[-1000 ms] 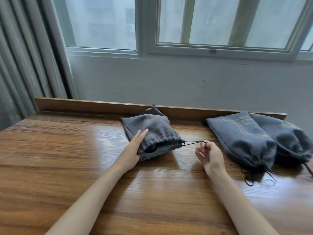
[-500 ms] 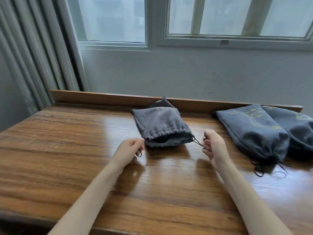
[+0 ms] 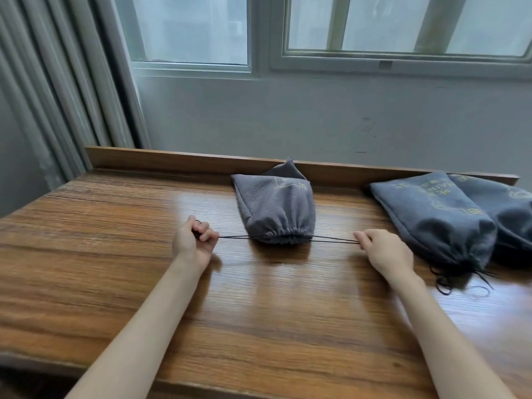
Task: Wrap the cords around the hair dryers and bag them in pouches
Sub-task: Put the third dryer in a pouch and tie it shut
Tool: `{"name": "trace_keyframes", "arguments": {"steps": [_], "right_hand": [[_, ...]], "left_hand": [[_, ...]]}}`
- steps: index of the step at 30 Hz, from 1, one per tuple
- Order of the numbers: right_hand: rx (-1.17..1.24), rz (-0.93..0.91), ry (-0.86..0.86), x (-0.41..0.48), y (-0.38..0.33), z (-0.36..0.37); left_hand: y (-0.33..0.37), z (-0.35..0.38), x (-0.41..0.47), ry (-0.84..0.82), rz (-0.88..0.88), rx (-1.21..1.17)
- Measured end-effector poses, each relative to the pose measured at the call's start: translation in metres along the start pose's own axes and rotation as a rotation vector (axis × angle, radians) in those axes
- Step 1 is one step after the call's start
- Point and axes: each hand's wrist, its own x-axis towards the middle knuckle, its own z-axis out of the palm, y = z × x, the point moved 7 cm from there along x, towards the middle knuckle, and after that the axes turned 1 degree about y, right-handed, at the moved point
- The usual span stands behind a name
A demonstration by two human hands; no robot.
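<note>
Head view: left hand (image 3: 193,243) and right hand (image 3: 384,249) pinch the drawstring (image 3: 236,237), just yanked outward, and the pouch (image 3: 276,214) between them is now cinched. Looks bagged!

Wide wooden desk (image 3: 86,254) across the lower view, grain running side to side, the top glossy and throwing back pale light. Along the desk's far edge, a low raised wooden rail (image 3: 172,161). Straight behind the desk, a grey-white wall (image 3: 316,119) with a few faint scuffs. Higher up behind the desk, a white-framed window (image 3: 259,33), panes hazy. Off the desk's far left corner, a grey curtain (image 3: 57,96) hangs in long folds.
</note>
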Motion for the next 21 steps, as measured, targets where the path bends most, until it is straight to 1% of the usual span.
{"name": "trace_keyframes", "arguments": {"steps": [2, 3, 4, 5, 6, 8, 9, 10, 11, 12, 13, 14, 15, 16, 18, 21], "right_hand": [[0.048, 0.053, 0.010, 0.004, 0.010, -0.002], [0.060, 0.067, 0.020, 0.003, 0.011, -0.002], [0.060, 0.072, 0.031, 0.002, 0.009, -0.001], [0.049, 0.055, 0.041, 0.002, 0.006, 0.000], [0.036, 0.015, 0.042, 0.001, 0.001, 0.003], [0.043, -0.079, 0.053, -0.003, -0.010, 0.006], [0.061, -0.123, 0.071, -0.006, -0.016, 0.005], [0.069, -0.178, 0.105, -0.009, -0.024, 0.004], [0.068, -0.237, 0.141, -0.012, -0.035, 0.003], [0.075, -0.297, 0.155, -0.015, -0.046, 0.005], [0.103, -0.342, 0.141, -0.018, -0.058, 0.008], [0.148, -0.376, 0.090, -0.019, -0.069, 0.015], [0.200, -0.389, 0.012, -0.021, -0.079, 0.023], [0.261, -0.388, -0.056, -0.023, -0.087, 0.031], [0.334, -0.340, -0.098, -0.023, -0.094, 0.037], [0.268, -0.295, -0.077, -0.021, -0.098, 0.035]], "left_hand": [[0.009, -0.010, 0.007, 0.066, 0.036, 0.009], [0.011, -0.012, 0.007, 0.084, 0.066, 0.056], [0.014, -0.011, 0.006, 0.091, 0.129, 0.177], [0.018, -0.008, 0.002, 0.087, 0.230, 0.389], [0.020, -0.001, -0.004, 0.056, 0.360, 0.677], [0.015, 0.023, -0.017, -0.077, 0.585, 1.215], [0.009, 0.032, -0.023, -0.134, 0.630, 1.395], [0.003, 0.038, -0.028, -0.152, 0.645, 1.563], [0.000, 0.042, -0.032, -0.119, 0.701, 1.739], [-0.003, 0.047, -0.036, -0.088, 0.816, 1.912], [-0.007, 0.055, -0.044, -0.090, 0.953, 2.006], [-0.013, 0.065, -0.052, -0.122, 1.087, 2.053], [-0.019, 0.071, -0.059, -0.188, 1.090, 2.056], [-0.027, 0.075, -0.060, -0.250, 1.019, 2.019], [-0.045, 0.074, -0.054, -0.358, 0.783, 1.944], [-0.054, 0.073, -0.045, -0.357, 0.681, 1.729]]}}
